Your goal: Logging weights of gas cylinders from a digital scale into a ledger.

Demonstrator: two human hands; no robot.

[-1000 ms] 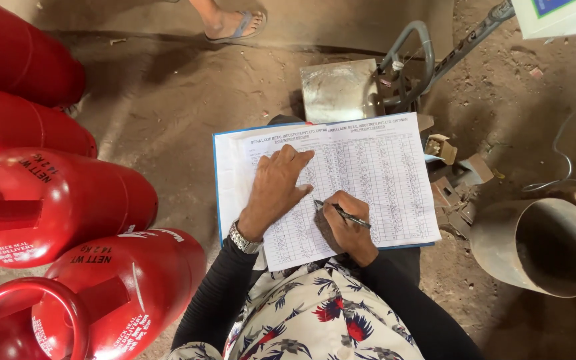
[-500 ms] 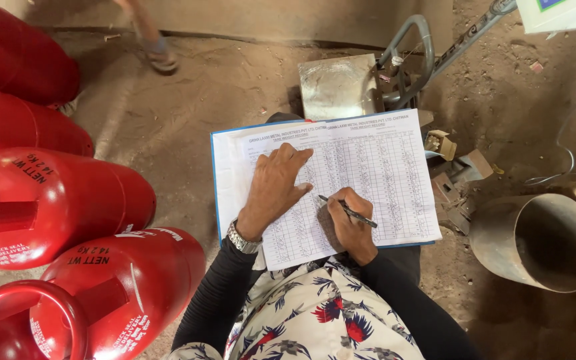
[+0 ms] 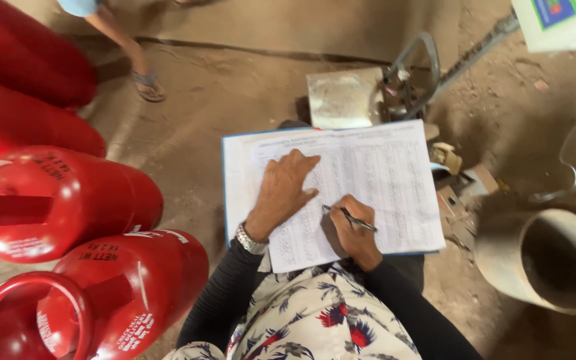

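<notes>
Head view, looking down at a lap. Left hand (image 3: pixel 287 193) lies flat, fingers spread, palm down on the ruled sheet (image 3: pixel 375 180), pinning it; nothing gripped. A metal wristwatch (image 3: pixel 251 241) sits at that wrist. Right hand (image 3: pixel 353 230) is closed around a dark pen (image 3: pixel 349 218), tip on the sheet's lower middle. The sheet rests on a blue-edged board (image 3: pixel 229 193) across the knees, above a floral shirt (image 3: pixel 315 323). Red gas cylinders (image 3: pixel 95 200) lie to the left on the dirt floor (image 3: pixel 221 93). A grey pipe end (image 3: pixel 555 260) sits right. Metal plate (image 3: pixel 345 100) beyond the sheet, possibly a scale. Another person's sandalled foot (image 3: pixel 148 85) top left.
</notes>
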